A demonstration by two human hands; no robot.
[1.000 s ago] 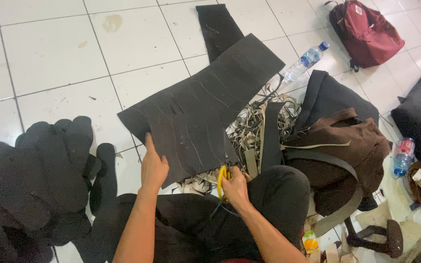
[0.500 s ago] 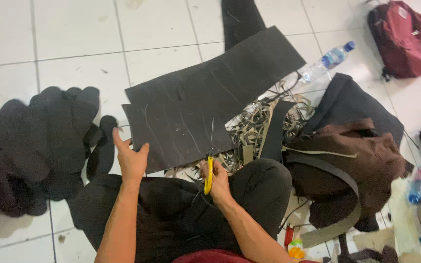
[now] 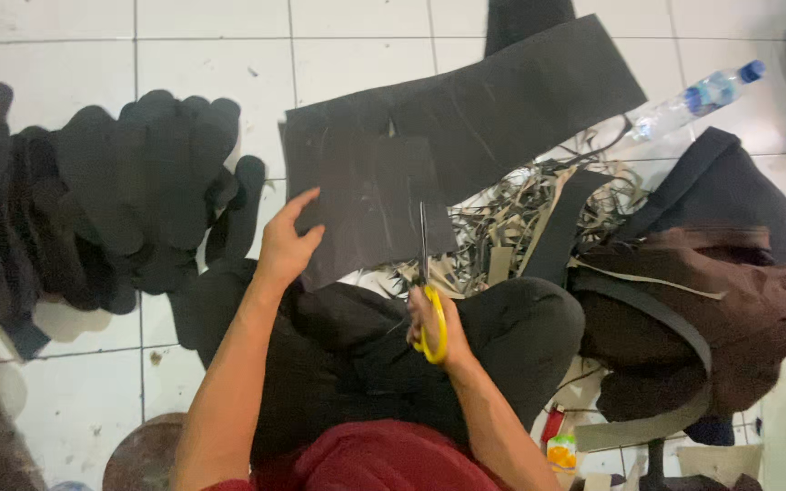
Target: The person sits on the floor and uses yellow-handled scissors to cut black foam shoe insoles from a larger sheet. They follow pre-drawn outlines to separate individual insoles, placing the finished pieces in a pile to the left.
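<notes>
A large black sheet of flexible material (image 3: 466, 127) lies over the white tiled floor in front of my crossed legs. My left hand (image 3: 286, 238) grips the near left part of the sheet, thumb on top. My right hand (image 3: 431, 320) is closed through the handles of yellow-handled scissors (image 3: 426, 291), whose blades point away from me and lie on the sheet's near edge. A short slit shows in the sheet farther up.
A heap of black cut-out pieces (image 3: 102, 195) lies on the floor to the left. Pale trimmed strips (image 3: 520, 218) pile beyond my right knee. A clear plastic bottle (image 3: 698, 95), dark and brown bags (image 3: 730, 291) and a round brown stool top (image 3: 143, 455) surround me.
The view has shifted right and the sheet sits closer. My left hand has moved up onto the sheet's near left part. The scissors have come to the sheet's near edge.
</notes>
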